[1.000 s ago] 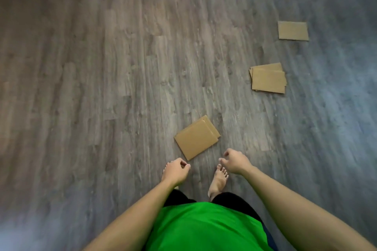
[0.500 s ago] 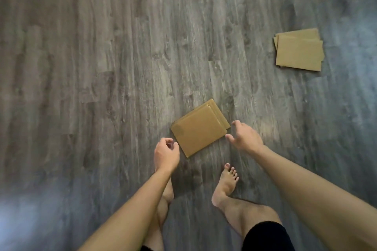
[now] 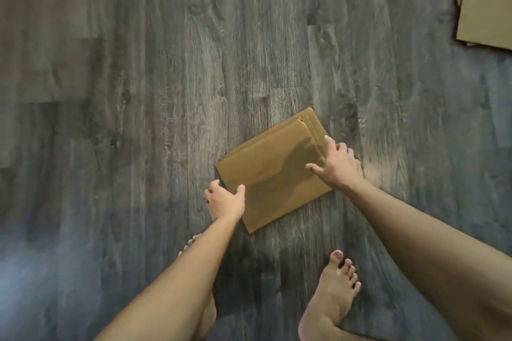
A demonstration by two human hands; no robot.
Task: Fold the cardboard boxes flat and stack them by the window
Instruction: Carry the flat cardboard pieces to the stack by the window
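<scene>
Here the flattened cardboard box lies skewed on the grey wood floor, just ahead of two bare feet. The left hand is at its near-left edge, thumb on top, fingers seemingly curled under, though they are hidden. The right hand rests on its right edge with fingers spread. Another cardboard stack lies well apart at the frame's upper right.

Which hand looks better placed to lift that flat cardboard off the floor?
Probably the left hand: its thumb lies on the flattened cardboard and its fingers curl at the edge. The right hand lies spread on top.
</scene>
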